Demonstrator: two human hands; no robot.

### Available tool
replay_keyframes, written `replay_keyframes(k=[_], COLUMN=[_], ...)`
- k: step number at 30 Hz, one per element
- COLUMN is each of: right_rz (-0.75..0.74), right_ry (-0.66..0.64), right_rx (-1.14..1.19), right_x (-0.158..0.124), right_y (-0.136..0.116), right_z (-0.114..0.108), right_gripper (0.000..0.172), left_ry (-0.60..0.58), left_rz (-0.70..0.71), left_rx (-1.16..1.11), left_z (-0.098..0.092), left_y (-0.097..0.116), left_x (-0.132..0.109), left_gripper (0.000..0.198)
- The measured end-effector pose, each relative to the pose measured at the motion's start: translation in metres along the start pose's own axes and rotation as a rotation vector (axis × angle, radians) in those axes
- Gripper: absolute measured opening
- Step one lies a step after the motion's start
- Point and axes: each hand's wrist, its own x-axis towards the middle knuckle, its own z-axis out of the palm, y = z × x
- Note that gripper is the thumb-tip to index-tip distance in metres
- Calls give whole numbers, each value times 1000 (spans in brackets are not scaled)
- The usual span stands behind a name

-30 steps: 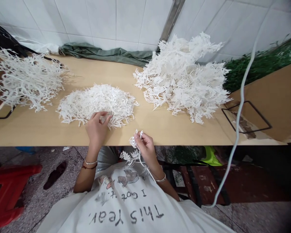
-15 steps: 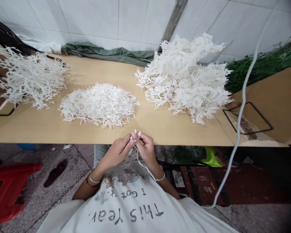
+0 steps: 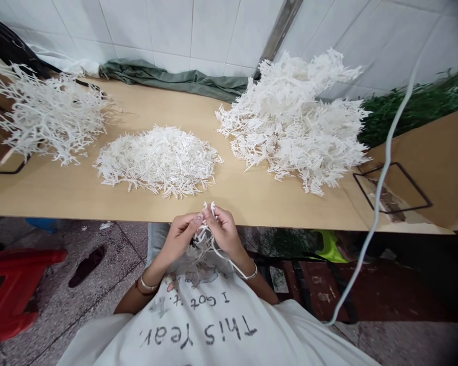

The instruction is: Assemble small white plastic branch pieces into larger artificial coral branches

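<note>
My left hand [image 3: 181,235] and my right hand [image 3: 226,234] meet at the front edge of the table, fingers pinched together. Between them is a thin white plastic twig [image 3: 203,235], its small tips poking up past the fingertips and its stems hanging down towards the lap. Just beyond the hands lies a low heap of small white sprigs [image 3: 158,160]. To the right, a taller pile of bushy white branches [image 3: 295,127] leans near the wall. Bare, branching white stems [image 3: 57,114] are heaped at the left. Fingers partly hide where the pieces meet.
The cardboard-coloured tabletop [image 3: 270,206] carries the piles. A white cable [image 3: 383,168] hangs down at the right, before a black wire handle [image 3: 393,185]. Green artificial foliage [image 3: 416,109] sits at the far right. A red stool [image 3: 15,290] stands at lower left.
Both hands have shifted slightly left in the picture and moved a little apart at the fingertips. More of the white twig shows between and below them. The piles look unchanged.
</note>
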Motion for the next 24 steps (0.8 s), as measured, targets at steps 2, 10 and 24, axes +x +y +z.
replay_keyframes(k=[2, 10, 24], right_rz=[22, 195, 126], right_ry=[-56, -264, -50], right_rx=[58, 388, 484], right_x=[-1, -10, -18], right_y=[0, 4, 11], right_z=[-1, 1, 8], right_gripper=[38, 38, 53], left_ry=[99, -129, -88], left_rz=[111, -71, -226], left_rx=[113, -285, -700], left_z=[-2, -8, 23], left_y=[4, 6, 3], left_x=[0, 0, -5], left_gripper=[48, 60, 65])
